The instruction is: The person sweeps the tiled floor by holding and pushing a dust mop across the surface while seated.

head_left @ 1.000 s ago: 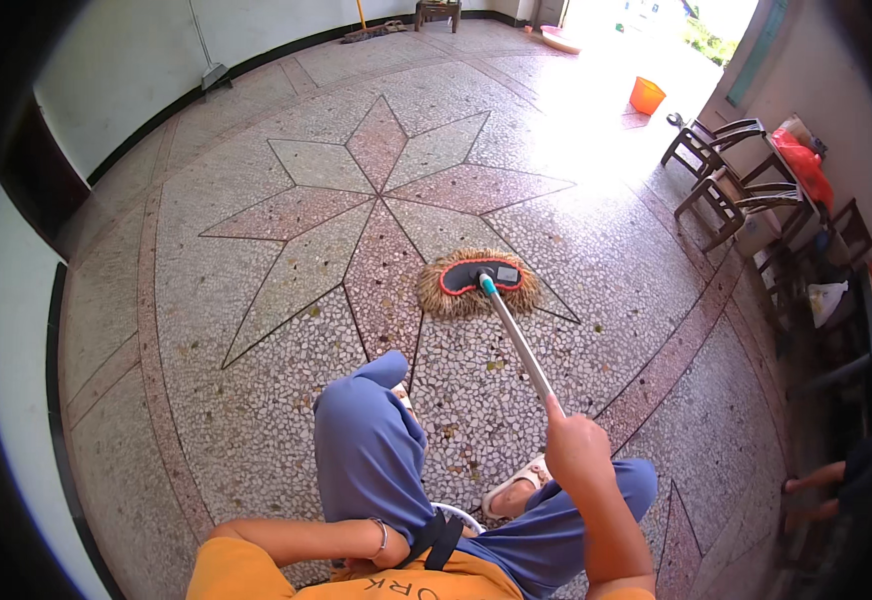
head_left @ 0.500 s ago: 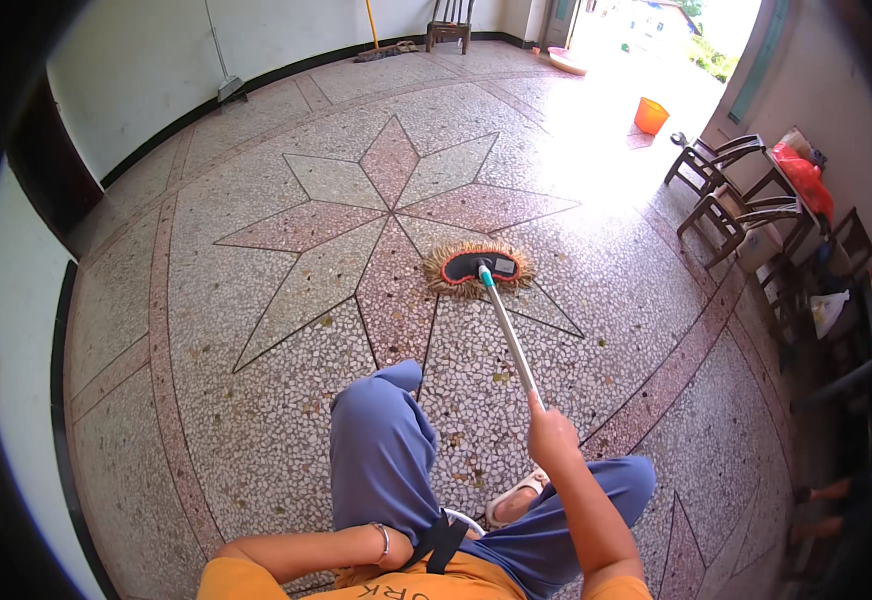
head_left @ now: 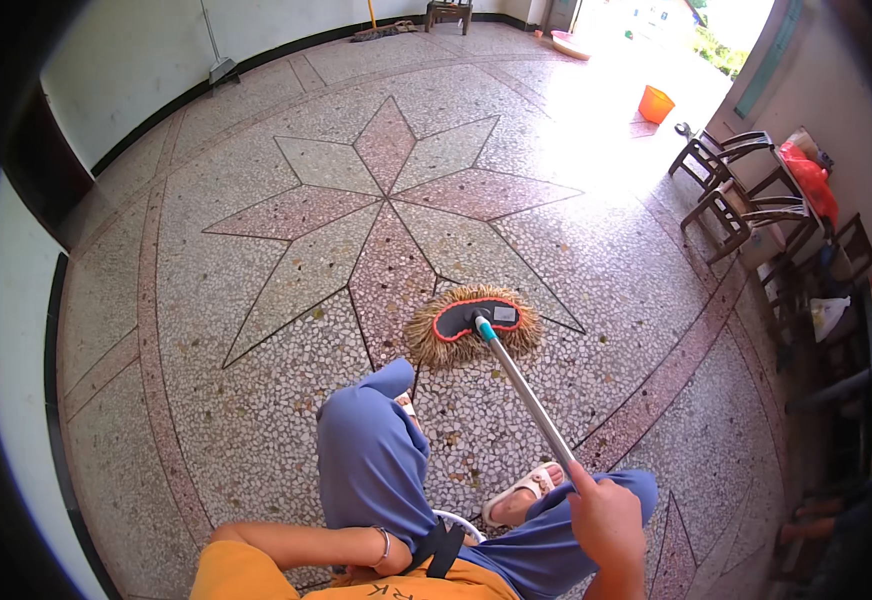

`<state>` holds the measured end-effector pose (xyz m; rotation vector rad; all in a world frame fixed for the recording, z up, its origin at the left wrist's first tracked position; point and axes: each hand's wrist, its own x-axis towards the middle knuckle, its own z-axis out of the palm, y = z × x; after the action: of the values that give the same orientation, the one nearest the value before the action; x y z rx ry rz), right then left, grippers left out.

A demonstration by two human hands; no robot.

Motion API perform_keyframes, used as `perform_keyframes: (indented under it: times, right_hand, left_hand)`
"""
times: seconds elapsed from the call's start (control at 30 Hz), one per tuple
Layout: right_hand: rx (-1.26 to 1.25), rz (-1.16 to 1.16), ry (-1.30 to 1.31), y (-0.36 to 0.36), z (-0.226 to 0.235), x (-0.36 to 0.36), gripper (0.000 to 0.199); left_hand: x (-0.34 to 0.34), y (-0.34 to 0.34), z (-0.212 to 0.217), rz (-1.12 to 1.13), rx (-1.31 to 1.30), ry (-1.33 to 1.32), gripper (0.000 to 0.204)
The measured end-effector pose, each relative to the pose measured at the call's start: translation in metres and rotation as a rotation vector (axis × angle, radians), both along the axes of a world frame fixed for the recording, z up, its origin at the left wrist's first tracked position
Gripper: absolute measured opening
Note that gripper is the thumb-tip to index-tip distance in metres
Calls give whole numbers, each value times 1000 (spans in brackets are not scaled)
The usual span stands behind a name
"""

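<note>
My right hand (head_left: 606, 510) is closed round the silver handle of a mop (head_left: 531, 400), thumb lying along the pole. The mop's shaggy tan head, with a black and red centre, rests on the speckled floor in front of my feet. A teal joint links the pole to it. My left hand (head_left: 396, 556), below a bracelet, lies against my lap beside a black strap; its fingers are hidden. Blue trousers cover my bent legs, and a light sandal (head_left: 523, 494) shows on my right foot.
An orange bucket (head_left: 655, 104) stands near the bright doorway, with a pale basin (head_left: 570, 45) farther back. Wooden chairs (head_left: 741, 212) line the right side. A long-handled dustpan (head_left: 222, 68) leans at the left wall; another mop (head_left: 384, 31) lies by the far wall.
The mop head has been drawn back over the floor toward me. My right hand has come nearer and a little to the right with the handle. My left hand stays at my lap.
</note>
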<state>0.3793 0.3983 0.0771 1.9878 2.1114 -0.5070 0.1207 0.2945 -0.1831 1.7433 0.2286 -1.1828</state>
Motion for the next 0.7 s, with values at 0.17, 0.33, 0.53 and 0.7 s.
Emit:
perform_keyframes:
  times: [0.17, 0.33, 0.53, 0.7]
  right_hand:
    - [60, 23, 30, 78, -58, -28, 40]
    - [122, 27, 105, 171, -125, -57, 42]
    - [39, -39, 50, 175, -160, -66, 51]
    - [42, -23, -5, 124, -144, 18, 49]
  left_hand:
    - [-4, -12, -15, -110, 84, -112, 19]
    - [-8, -7, 8, 104, 67, 14, 28]
    - [-7, -21, 21, 511, 45, 207, 47]
    - [11, -26, 25, 537, 7, 182, 59]
